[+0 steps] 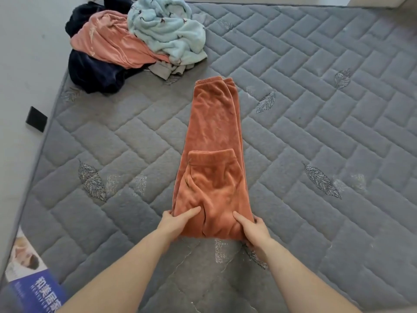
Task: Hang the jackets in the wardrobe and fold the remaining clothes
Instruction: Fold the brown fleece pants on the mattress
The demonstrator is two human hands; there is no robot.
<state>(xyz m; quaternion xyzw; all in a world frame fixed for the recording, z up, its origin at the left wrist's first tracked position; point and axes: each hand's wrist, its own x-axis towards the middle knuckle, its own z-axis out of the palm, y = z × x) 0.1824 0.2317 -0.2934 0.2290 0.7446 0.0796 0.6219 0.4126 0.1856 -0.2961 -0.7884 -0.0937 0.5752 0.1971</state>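
Both hands, left (174,222) and right (253,230), pinching the near fold of the orange pants (214,154). Slippery fleece, probably gonna slide crooked if lifted unevenly.

Folded trousers (214,159) mid-mattress (316,132); clothes pile (135,41) behind, leftward, near mattress's far-left corner.

The scene is lit evenly by soft, diffuse daylight; no glare is seen. Faint shadows are cast beneath the forearms onto the mattress (316,132). Straight quilting lines are bowed by wide-angle distortion toward the edges. Fine detail is softened by slight blur.
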